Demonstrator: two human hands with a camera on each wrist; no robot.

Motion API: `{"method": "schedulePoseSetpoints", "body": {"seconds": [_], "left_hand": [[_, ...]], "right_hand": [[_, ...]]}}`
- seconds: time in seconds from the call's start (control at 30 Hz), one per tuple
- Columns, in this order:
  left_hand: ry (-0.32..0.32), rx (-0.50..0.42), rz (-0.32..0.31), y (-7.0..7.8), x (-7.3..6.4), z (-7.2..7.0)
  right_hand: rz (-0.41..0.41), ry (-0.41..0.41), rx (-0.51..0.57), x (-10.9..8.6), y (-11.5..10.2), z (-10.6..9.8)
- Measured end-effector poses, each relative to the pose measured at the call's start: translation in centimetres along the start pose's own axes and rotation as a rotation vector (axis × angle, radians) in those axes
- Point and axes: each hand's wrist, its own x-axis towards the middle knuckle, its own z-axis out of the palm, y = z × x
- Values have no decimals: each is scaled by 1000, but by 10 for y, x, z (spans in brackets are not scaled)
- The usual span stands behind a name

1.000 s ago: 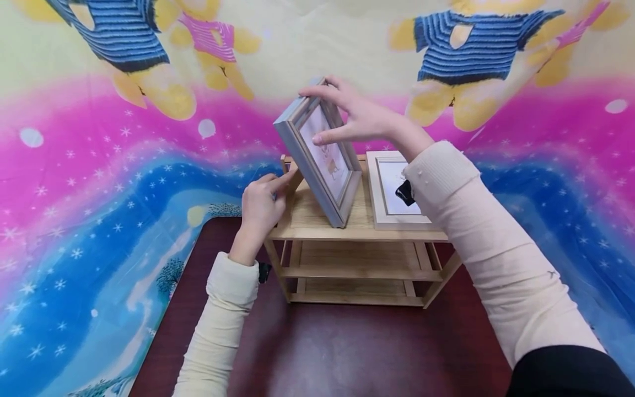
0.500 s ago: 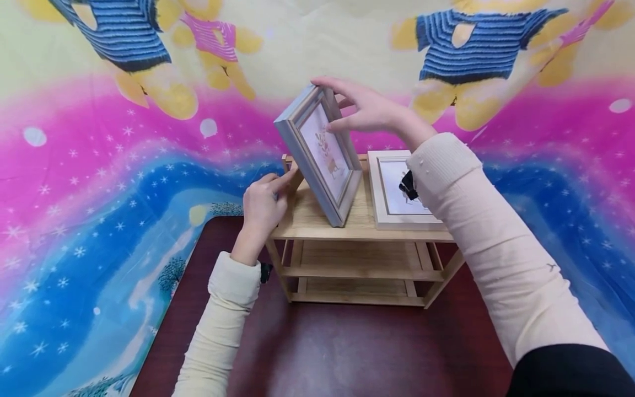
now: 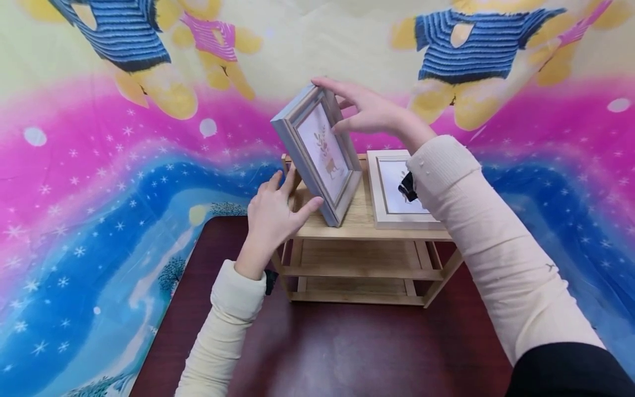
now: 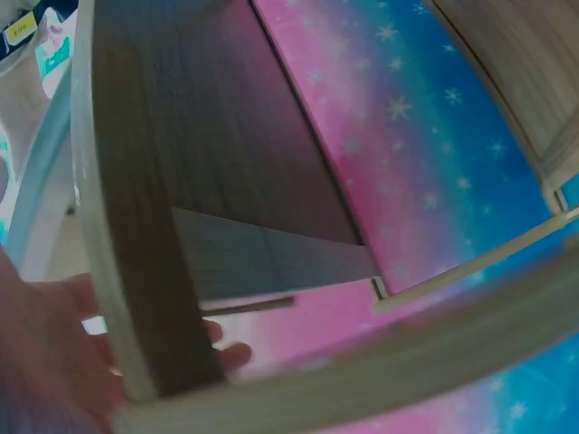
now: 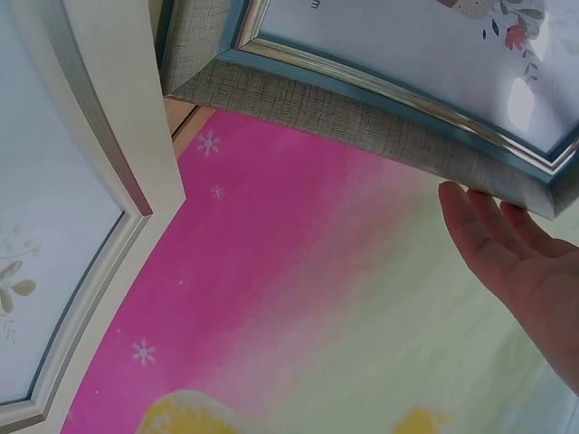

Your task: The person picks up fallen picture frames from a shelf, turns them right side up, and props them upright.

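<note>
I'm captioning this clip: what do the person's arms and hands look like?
The left hand and right hand are ungloved. The cream left sleeve and right sleeve are wrinkled, with thick cuffs; a small black device shows at each cuff. Black fabric meets the right sleeve's upper end.

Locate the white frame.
In the head view, the white frame rests on the top shelf, right of the grey frame, partly hidden by the right sleeve.

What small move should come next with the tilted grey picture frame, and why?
I'd probably bring the left hand against the lower side of the grey picture frame to steady it: it stands tilted on the rack top, the right hand touches it near the upper edge, and the left hand is close by.
</note>
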Motion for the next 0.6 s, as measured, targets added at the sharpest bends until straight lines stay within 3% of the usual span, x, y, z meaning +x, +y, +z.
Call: {"method": "schedulePoseSetpoints", "body": {"seconds": [0.17,0.37,0.6], "left_hand": [[-61,45,-37,5,3,2],[-113,49,-35,-1,7,1],[-203,-31,-33,-12,11,-3]], "right_hand": [[29,17,-29,-2,0,0],[66,25,-53,-6,0,-2],[37,49,-56,-8,4,-3]]}}
